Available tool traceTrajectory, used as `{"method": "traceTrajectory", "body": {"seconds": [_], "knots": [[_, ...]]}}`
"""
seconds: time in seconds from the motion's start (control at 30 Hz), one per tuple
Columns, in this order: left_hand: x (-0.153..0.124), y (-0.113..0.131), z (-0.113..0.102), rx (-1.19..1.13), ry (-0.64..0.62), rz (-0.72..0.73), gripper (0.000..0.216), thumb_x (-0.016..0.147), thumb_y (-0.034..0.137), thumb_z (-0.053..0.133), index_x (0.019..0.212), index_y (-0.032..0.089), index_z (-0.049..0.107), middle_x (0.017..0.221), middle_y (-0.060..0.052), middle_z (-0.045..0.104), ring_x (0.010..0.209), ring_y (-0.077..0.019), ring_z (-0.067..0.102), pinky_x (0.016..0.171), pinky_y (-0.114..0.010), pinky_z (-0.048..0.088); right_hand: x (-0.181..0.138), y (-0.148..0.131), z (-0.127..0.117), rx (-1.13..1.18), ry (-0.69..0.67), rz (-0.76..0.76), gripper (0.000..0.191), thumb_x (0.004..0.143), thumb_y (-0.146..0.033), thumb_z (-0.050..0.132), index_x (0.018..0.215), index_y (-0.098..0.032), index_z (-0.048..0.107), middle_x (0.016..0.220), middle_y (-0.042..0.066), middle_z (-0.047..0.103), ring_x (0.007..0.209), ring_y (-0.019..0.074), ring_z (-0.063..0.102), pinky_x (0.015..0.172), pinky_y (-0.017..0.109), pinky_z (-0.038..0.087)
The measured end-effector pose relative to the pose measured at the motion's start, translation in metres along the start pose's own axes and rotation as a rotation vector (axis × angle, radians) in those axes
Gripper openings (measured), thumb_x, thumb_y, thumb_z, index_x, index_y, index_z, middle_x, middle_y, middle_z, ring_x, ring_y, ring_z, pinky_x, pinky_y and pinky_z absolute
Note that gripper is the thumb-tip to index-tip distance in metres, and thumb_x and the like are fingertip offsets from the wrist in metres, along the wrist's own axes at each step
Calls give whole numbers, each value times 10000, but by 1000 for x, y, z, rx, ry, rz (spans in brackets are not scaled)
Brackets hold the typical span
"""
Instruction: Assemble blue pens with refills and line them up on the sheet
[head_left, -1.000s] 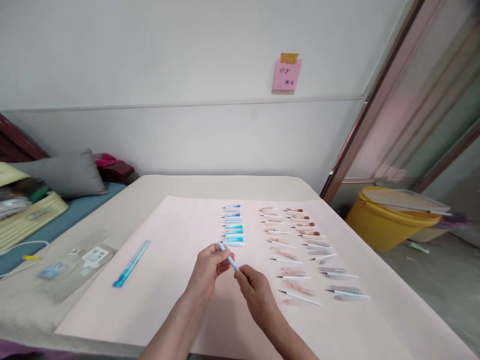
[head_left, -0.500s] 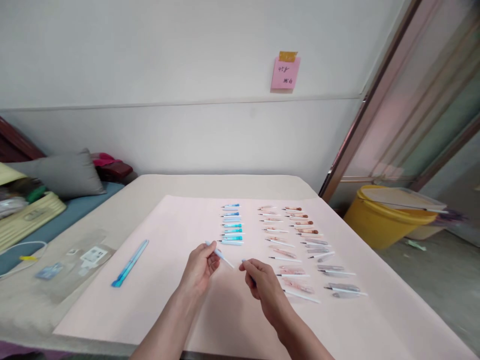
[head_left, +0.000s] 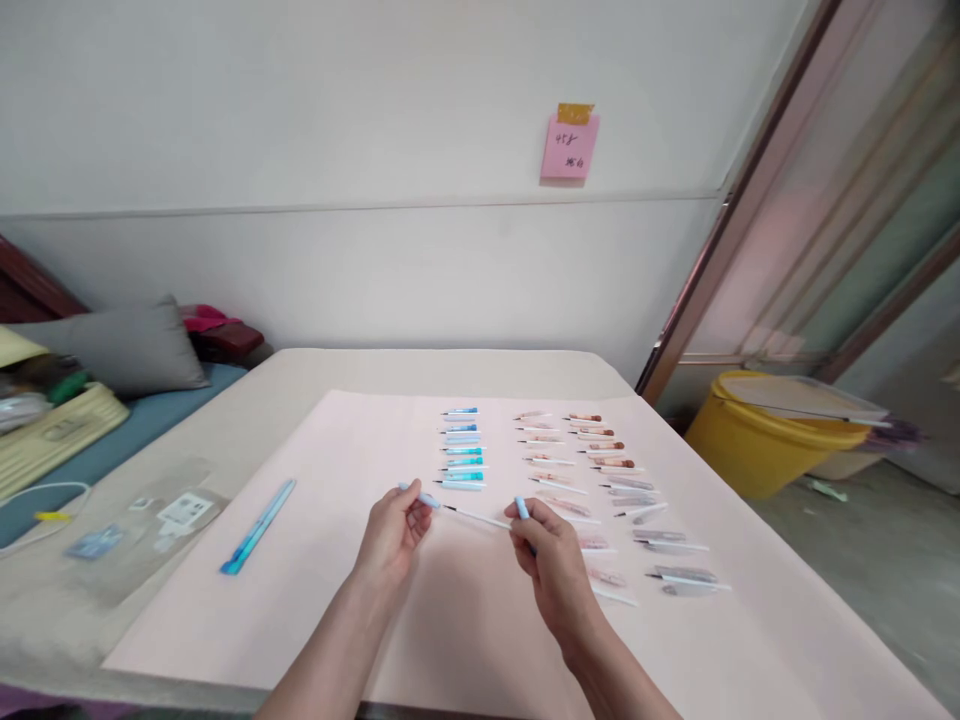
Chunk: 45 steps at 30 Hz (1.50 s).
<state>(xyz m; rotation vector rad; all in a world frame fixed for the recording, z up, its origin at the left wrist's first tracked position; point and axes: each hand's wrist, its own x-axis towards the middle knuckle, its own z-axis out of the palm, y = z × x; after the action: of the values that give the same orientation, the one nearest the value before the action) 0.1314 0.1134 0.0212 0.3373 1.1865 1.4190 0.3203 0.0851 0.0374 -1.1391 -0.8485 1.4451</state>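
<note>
My left hand (head_left: 394, 535) pinches a light blue cap (head_left: 418, 495) at its fingertips. A thin white pen refill (head_left: 480, 518) stretches between both hands, its dark tip near the cap. My right hand (head_left: 551, 560) is closed on the pale blue body at the refill's other end. Both hands hover above a pale pink sheet (head_left: 337, 590). Just beyond them lies a short column of blue pen parts (head_left: 463, 450). To the right are two columns of brown and grey pen parts (head_left: 600, 480), partly hidden by my right hand.
A long blue pen (head_left: 259, 525) lies on the sheet's left side. Clear packets (head_left: 161, 520) rest on the beige table (head_left: 450, 365) further left. A grey cushion (head_left: 127, 350) and clutter sit at far left. A yellow tub (head_left: 772, 440) stands on the floor at right.
My hands have drawn apart sideways. The pen that was whole between them is now separated, the cap going left and the refill showing between the hands.
</note>
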Motion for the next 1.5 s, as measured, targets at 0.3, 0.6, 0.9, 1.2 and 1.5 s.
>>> {"method": "traceTrajectory", "body": {"seconds": [0.3,0.6,0.9,1.2,1.5], "knots": [[-14,-10,12,-38,-89,-50,184,675,235,713,745,140,572,675,-26,604,573,-83,583,472,-161,473,4,2,-2,31,65,-34,104,642,-172,533,744,-166,551,529,-60,391,417,38,193,426,240,75],[-3,-14,11,-255,69,-296,135,698,141,677,738,99,554,612,-35,597,512,-81,575,439,-153,475,-2,2,10,13,66,-40,71,688,-206,584,705,-175,523,594,-57,390,440,32,200,433,234,113],[-8,-11,15,-276,41,-342,88,738,136,634,753,78,570,619,-57,619,510,-87,591,433,-150,486,-6,6,14,-5,-46,-36,78,736,-230,576,779,-182,531,602,-51,457,434,35,208,431,230,113],[-24,-27,23,-167,-116,-341,149,717,174,659,831,89,614,694,-69,655,554,-98,613,472,-161,501,-2,18,24,120,-95,-29,148,730,-278,621,804,-184,532,597,-48,498,432,28,210,420,214,124],[-15,-22,22,-90,-13,-247,84,766,155,594,718,108,544,622,-47,606,532,-80,585,471,-152,468,2,12,15,129,13,-43,230,698,-304,639,847,-164,532,709,28,643,381,17,212,394,223,90]]}}
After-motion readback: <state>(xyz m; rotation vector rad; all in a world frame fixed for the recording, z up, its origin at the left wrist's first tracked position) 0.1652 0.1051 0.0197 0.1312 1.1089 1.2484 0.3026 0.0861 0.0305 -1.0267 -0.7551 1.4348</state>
